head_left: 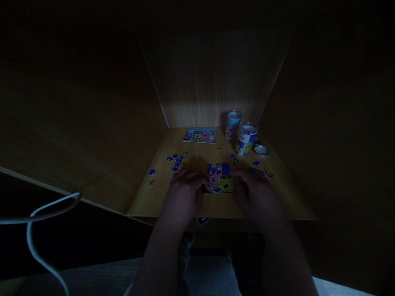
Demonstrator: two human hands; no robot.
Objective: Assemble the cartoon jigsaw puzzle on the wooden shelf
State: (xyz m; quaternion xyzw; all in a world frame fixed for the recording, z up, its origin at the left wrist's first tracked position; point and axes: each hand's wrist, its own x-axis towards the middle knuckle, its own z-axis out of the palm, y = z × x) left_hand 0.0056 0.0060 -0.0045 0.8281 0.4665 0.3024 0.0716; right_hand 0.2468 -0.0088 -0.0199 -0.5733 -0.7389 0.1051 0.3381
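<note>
A partly assembled jigsaw puzzle [219, 181] with a pink and a yellow cartoon figure lies on the wooden desk [191, 207]. Along its left edge, my left hand [185, 186] is closed, with fingers curled and touching the border. My right hand [253, 188] is at the opposite edge, its fingertips together at the upper right corner; whether a loose piece is between them is too dark to tell. Several blue loose pieces [178, 161] lie beyond my left hand. More puzzle pieces [256, 163] are scattered beyond my right hand, some partly hidden by it.
A flat completed cartoon puzzle [200, 136] lies near the back panel. Two clear printed jars, a rear jar [233, 124] and a front jar [246, 139], stand at the back right beside a round lid [261, 150]. Wooden walls enclose both sides. A white cable [33, 242] hangs at left.
</note>
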